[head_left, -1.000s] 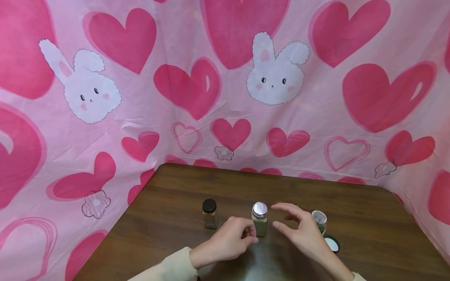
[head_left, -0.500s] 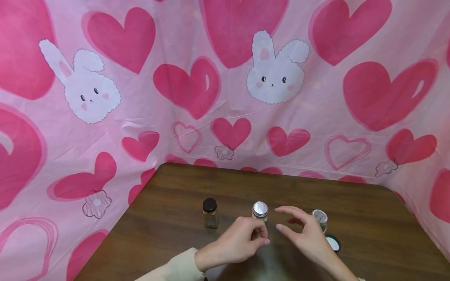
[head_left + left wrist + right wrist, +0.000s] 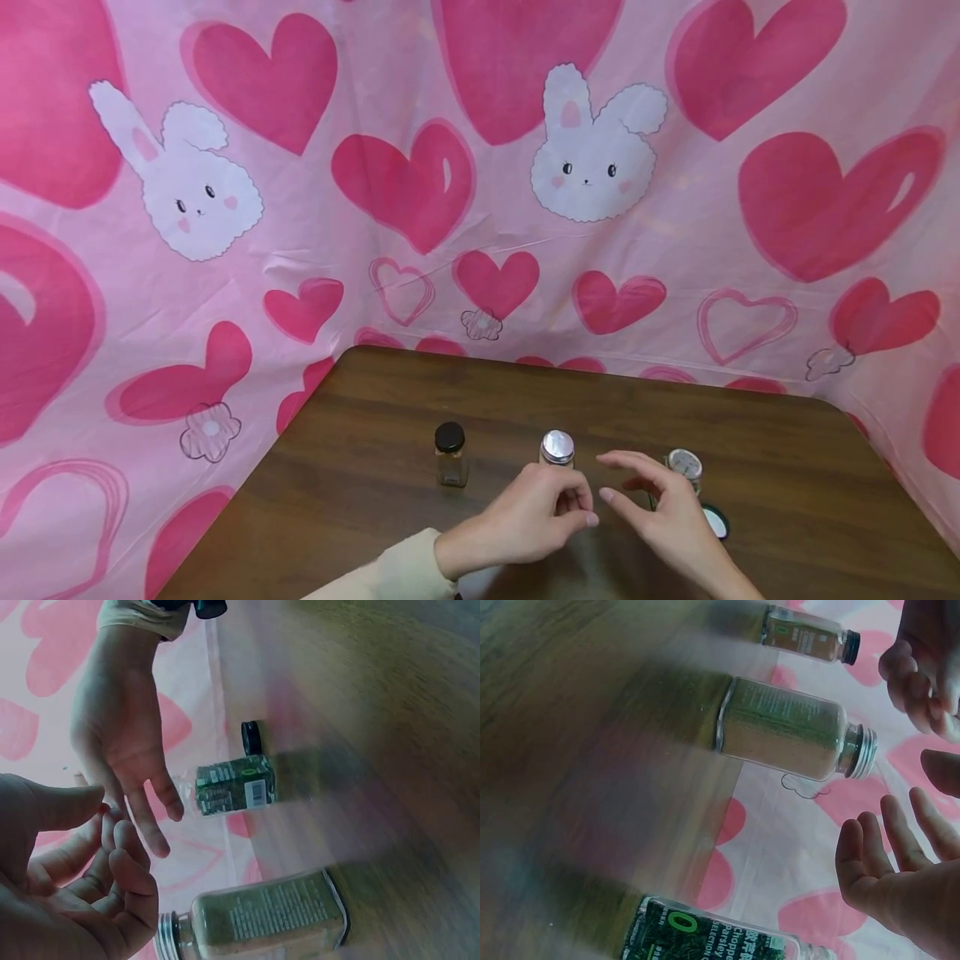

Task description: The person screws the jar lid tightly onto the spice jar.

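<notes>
My left hand (image 3: 536, 512) hovers in front of the silver-lidded spice jar (image 3: 557, 448) and overlaps its lower part in the head view. In the left wrist view its fingers curl in and the thumb tip meets a finger, with nothing visible between them. To the right, my right hand (image 3: 671, 508) is raised with fingers spread apart and holds nothing. That silver-lidded jar stands upright, a clear square bottle of greenish-brown powder (image 3: 780, 727). Behind the right hand stands an uncapped parsley jar (image 3: 232, 786), its pale top (image 3: 684, 462) showing.
A small black-capped spice jar (image 3: 452, 458) stands on the left of the brown wooden table (image 3: 360, 425). A black cap with a white liner (image 3: 715, 522) lies by the parsley jar. Pink heart-and-bunny cloth (image 3: 495, 192) hangs behind the table.
My left hand has moved right, across the front of the silver-lidded jar. My right hand has shifted slightly right and down, away from that jar. The jars stay in place.
</notes>
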`<state>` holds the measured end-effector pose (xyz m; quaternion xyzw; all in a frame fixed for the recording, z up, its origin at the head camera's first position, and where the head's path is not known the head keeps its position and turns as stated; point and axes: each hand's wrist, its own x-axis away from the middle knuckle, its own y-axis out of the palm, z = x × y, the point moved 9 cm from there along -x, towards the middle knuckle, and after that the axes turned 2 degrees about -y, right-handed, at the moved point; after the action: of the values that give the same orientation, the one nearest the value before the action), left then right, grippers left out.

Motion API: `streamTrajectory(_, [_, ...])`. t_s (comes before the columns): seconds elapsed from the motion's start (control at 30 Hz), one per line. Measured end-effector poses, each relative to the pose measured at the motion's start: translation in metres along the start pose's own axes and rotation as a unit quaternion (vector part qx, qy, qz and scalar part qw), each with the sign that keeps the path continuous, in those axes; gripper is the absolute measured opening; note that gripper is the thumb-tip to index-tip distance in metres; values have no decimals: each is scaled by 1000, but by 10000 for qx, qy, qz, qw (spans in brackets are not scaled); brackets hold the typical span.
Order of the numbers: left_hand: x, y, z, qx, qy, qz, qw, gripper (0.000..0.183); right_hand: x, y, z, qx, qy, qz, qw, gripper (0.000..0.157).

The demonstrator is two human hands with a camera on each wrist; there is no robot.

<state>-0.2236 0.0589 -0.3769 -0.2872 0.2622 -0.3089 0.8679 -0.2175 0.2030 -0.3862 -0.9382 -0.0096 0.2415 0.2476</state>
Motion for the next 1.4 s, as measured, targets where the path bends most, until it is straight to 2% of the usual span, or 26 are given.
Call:
streamTrajectory(0.2, [-5,6,5,-16,131,-27,9999,13,5,0,4,-47,195,-15,9998,37])
streamTrajectory(0.5, [-10,11,5,-44,85,-123,9999,12,9,-8,6,79,146,125,9998,36])
streamTrajectory(0.8, [-13,17,5,26,72,-165,9998,12,17,-13,13,200,462,121,9987,33])
streamTrajectory(1.1, [-20,19,7,-247,213,-74,9994,12,20,-16,14,90,473,168,9987,30])
streamTrajectory(1.4, [-28,22,8,-355,198,-29,9992,14,23,-23,13,307,277,275,9988,31])
